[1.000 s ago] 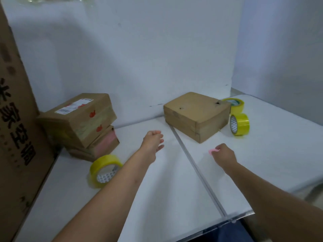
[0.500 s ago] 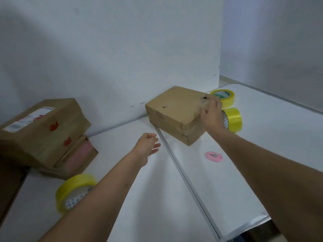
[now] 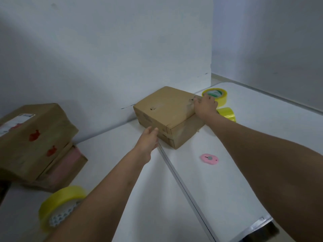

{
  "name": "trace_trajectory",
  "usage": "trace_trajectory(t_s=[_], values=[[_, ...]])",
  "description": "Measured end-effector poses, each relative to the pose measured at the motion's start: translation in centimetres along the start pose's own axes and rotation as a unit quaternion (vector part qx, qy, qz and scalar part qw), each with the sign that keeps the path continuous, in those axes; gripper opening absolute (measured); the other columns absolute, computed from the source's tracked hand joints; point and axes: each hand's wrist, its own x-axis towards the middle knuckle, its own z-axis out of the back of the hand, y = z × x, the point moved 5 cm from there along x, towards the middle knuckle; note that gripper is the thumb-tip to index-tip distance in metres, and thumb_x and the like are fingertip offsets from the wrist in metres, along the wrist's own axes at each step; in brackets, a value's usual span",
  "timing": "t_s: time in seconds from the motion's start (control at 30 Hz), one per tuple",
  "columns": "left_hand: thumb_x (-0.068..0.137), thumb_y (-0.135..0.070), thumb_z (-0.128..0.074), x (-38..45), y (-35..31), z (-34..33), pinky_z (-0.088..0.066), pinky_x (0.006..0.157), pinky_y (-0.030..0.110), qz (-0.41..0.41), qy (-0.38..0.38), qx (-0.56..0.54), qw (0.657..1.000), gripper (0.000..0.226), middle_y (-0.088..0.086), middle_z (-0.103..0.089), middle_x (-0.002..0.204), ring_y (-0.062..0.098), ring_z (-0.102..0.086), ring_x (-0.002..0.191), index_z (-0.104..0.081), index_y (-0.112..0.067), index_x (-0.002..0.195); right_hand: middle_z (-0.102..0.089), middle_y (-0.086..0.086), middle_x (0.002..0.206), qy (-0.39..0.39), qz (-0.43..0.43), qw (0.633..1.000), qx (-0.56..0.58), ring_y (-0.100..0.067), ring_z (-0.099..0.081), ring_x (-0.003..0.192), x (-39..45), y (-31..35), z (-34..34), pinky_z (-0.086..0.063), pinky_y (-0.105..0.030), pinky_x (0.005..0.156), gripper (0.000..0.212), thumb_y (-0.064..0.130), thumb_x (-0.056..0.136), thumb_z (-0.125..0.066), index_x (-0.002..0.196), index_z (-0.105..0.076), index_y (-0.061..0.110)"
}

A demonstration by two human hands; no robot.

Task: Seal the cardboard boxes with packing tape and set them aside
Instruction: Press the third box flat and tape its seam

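Observation:
A brown cardboard box (image 3: 164,109) with closed flaps lies at the back of the white table (image 3: 227,180), against the wall. My left hand (image 3: 148,138) touches its near left side with straight fingers. My right hand (image 3: 206,105) holds the box's far right corner, fingers bent over the top edge by a torn spot. Two yellow packing tape rolls sit just behind that hand, one lying flat (image 3: 215,94) and one on edge (image 3: 228,114). A third yellow tape roll (image 3: 59,205) stands near my left forearm.
Two stacked cardboard boxes (image 3: 35,137) lean at the left, the lower box (image 3: 70,159) showing a pink side. A pink cutter (image 3: 209,158) lies on the table before the middle box. A metal seam (image 3: 183,186) splits the tabletop. White walls close the back and right.
My right hand left the pink cutter on the table and moved to the box's far right corner. My left hand reached forward until it touched the box's near side.

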Motion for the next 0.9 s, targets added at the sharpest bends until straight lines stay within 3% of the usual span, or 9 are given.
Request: trace_trajectory(t_s=[0.13,0.27,0.33,0.43,0.5,0.6,0.67,0.77,0.9], values=[[0.103,-0.03,-0.046,-0.4,0.0,1.0,-0.048,0.099,0.032,0.005,-0.007,0.005,1.0,0.047,-0.004,-0.05,0.132,0.02,-0.056,0.117,-0.036,-0.017,0.148,-0.018,-0.014,0.157,0.012,-0.027,0.999,-0.018,-0.037,-0.024,0.14,-0.2,-0.4,0.0,-0.024,-0.042,0.111,0.062,0.039,0.101,-0.039,0.151,-0.02,0.006],[0.102,-0.035,-0.047,-0.5,0.5,2.5,-0.045,0.104,0.034,0.008,-0.042,-0.011,0.999,0.033,-0.007,-0.052,0.127,0.018,-0.055,0.115,-0.045,-0.02,0.132,-0.051,-0.021,0.134,-0.008,-0.011,0.999,0.037,-0.036,-0.048,0.124,-1.1,-0.1,0.1,-0.039,-0.036,0.093,0.047,0.033,0.102,-0.036,0.132,-0.049,-0.001],[0.1,-0.039,-0.048,-0.4,0.7,4.1,-0.045,0.095,0.031,0.006,-0.088,-0.014,0.996,0.043,-0.005,-0.053,0.129,0.016,-0.053,0.11,-0.044,-0.018,0.137,-0.062,-0.02,0.119,0.006,0.006,0.998,0.067,-0.036,-0.056,0.111,-2.5,0.4,-0.7,-0.044,-0.035,0.087,0.042,0.029,0.102,-0.034,0.117,-0.061,0.0],[0.103,-0.035,-0.041,-1.1,0.9,6.8,-0.035,0.088,0.029,-0.004,-0.14,-0.008,0.99,0.044,-0.004,-0.047,0.121,0.014,-0.044,0.107,-0.04,-0.014,0.142,-0.065,-0.014,0.116,0.05,0.004,0.994,0.093,-0.033,-0.058,0.108,-5.4,0.7,-2.5,-0.048,-0.039,0.092,0.036,0.022,0.099,-0.038,0.115,-0.066,0.006],[0.104,-0.035,-0.041,-1.4,1.6,8.8,-0.036,0.089,0.031,-0.004,-0.166,-0.009,0.986,0.043,-0.001,-0.05,0.129,0.017,-0.046,0.11,-0.041,-0.014,0.141,-0.068,-0.01,0.11,0.067,0.003,0.991,0.115,-0.029,-0.062,0.102,-7.5,0.8,-3.6,-0.051,-0.035,0.087,0.033,0.02,0.096,-0.041,0.109,-0.07,0.012],[0.102,-0.033,-0.042,-2.8,2.3,11.7,-0.04,0.085,0.033,-0.008,-0.216,0.015,0.976,0.042,0.009,-0.053,0.133,0.024,-0.052,0.112,-0.044,-0.012,0.139,-0.071,-0.006,0.097,0.078,-0.001,0.982,0.17,-0.026,-0.066,0.09,-11.6,0.9,-5.2,-0.055,-0.041,0.083,0.027,0.02,0.093,-0.043,0.094,-0.07,0.015],[0.101,-0.03,-0.044,-4.3,3.0,13.0,-0.042,0.091,0.036,-0.003,-0.239,0.011,0.971,0.047,0.011,-0.047,0.139,0.028,-0.05,0.119,-0.036,-0.012,0.144,-0.07,-0.003,0.09,0.077,0.007,0.977,0.197,-0.024,-0.067,0.083,-14.5,0.9,-6.1,-0.055,-0.037,0.078,0.025,0.018,0.092,-0.043,0.088,-0.067,0.015],[0.098,-0.023,-0.049,-6.7,3.4,13.9,-0.037,0.107,0.04,-0.009,-0.258,0.027,0.966,0.063,0.011,-0.031,0.152,0.031,-0.039,0.133,-0.018,-0.009,0.151,-0.068,-0.001,0.073,0.108,0.042,0.967,0.228,-0.014,-0.064,0.064,-19.4,1.4,-6.5,-0.048,-0.021,0.06,0.024,0.014,0.094,-0.043,0.082,-0.064,0.015],[0.098,-0.029,-0.052,-10.2,2.4,13.3,-0.017,0.12,0.04,-0.113,-0.256,0.248,0.927,0.069,0.007,-0.007,0.163,0.024,-0.01,0.149,-0.017,-0.011,0.155,-0.068,0.002,0.066,0.157,0.113,0.959,0.208,-0.016,-0.065,0.065,-23.1,1.7,-6.0,-0.052,-0.028,0.067,0.027,0.015,0.095,-0.043,0.081,-0.066,0.019]])
